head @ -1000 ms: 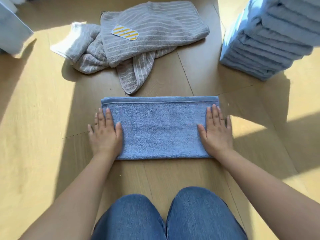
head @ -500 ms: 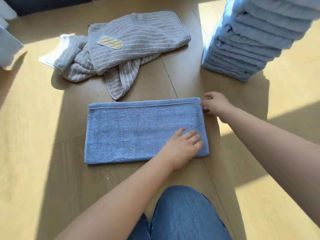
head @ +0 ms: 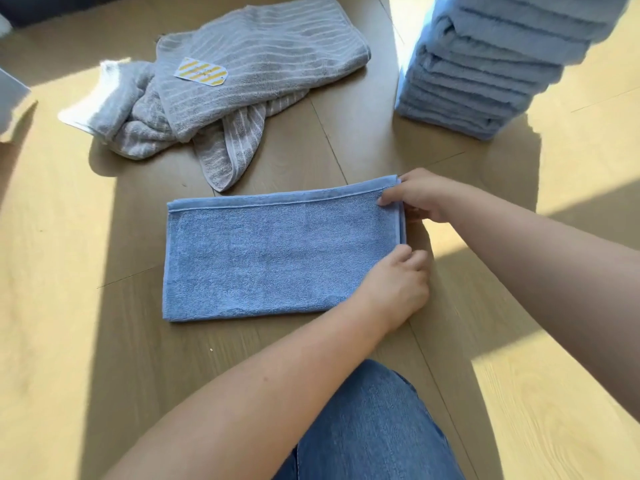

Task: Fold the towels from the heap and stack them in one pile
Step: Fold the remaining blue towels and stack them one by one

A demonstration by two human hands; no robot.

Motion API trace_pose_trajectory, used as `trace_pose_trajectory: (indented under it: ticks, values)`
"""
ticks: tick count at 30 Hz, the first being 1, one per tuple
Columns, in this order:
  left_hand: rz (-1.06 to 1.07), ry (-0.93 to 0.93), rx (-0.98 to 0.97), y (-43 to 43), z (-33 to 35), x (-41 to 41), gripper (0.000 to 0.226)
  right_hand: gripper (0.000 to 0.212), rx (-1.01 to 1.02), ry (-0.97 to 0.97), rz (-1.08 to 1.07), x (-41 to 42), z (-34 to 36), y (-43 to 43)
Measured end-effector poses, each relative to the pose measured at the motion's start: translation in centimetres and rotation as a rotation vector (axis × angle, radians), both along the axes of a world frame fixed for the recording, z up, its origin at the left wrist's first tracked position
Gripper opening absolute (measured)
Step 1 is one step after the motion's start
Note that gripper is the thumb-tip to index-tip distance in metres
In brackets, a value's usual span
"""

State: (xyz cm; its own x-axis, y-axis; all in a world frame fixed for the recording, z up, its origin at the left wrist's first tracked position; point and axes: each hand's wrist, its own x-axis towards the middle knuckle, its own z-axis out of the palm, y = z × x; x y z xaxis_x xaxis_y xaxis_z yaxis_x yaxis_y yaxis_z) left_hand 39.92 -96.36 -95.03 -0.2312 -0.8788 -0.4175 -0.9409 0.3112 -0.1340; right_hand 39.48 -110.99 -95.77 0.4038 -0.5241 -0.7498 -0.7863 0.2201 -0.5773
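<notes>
- Blue towel (head: 277,261) lies flat on the wooden floor (head: 69,306), near the kneeling person, already folded into a long strip running left to right, so one more fold across its length would probably make it match the pile.
- Both hands are at its right end, likely to lift that end and carry it over to the left.
- Right hand (head: 420,197) pinches the far right corner, thumb on top and fingers curled under the edge, closed on the towel.
- Left hand (head: 398,289) reaches across the body to the near right corner; its fingers curl over the edge and seem to grip the cloth, though the fingertips are hidden, so I cannot tell how firmly.
- Holding both corners of one end would keep the edge straight as it travels.
- Grey striped towels (head: 242,81) sit in a loose heap at the far left, well apart from the blue towel, one showing a yellow striped tag (head: 201,71); these look like the ones left to fold.
- Folded blue towels form a tall pile (head: 485,74) at the far right, near the working hands, so a finished towel has a short trip.
- Denim-clad knee (head: 374,427) shows at the near edge.
</notes>
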Motion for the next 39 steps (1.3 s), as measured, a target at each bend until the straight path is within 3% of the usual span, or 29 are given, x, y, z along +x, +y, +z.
trace_pose_trajectory:
  ticks: [2,5,10,13,16,26,32,35,36,39]
  values:
    - [-0.056,0.074,0.029,0.5,-0.8,-0.1,0.019,0.016,-0.018,0.003,0.009,-0.6,1.0,0.0]
    - [-0.131,0.117,-0.109,0.2,1.2,-0.5,0.021,0.026,-0.072,-0.008,-0.036,-1.5,2.6,0.0]
    - [-0.178,0.244,-0.403,0.8,4.6,-0.2,0.014,0.018,-0.215,-0.103,-0.147,-1.3,6.0,0.1]
    - [-0.133,0.284,-0.627,2.3,5.8,2.8,0.013,0.030,-0.341,-0.181,-0.190,0.8,7.7,0.8]
    - [-0.063,0.258,-0.709,5.1,6.8,6.7,0.010,0.032,-0.415,-0.250,-0.149,4.1,8.5,2.9]
    - [0.176,0.071,-0.566,15.4,2.8,14.4,0.013,0.027,-0.605,-0.267,0.312,15.1,5.1,12.8]
    - [0.343,0.030,-0.218,18.3,-0.7,15.6,0.025,0.036,-0.530,-0.250,0.459,16.3,2.0,16.2]
    - [0.491,0.038,-0.139,19.2,-1.6,16.0,0.014,0.043,-0.530,-0.291,0.522,13.6,1.6,17.5]
    - [0.539,0.041,-0.150,19.4,-1.6,16.1,0.011,0.041,-0.584,-0.305,0.522,12.1,1.6,17.7]
    - [0.655,0.078,-0.263,19.2,-1.4,16.0,0.032,0.042,-0.979,-0.297,0.525,7.5,0.4,17.8]
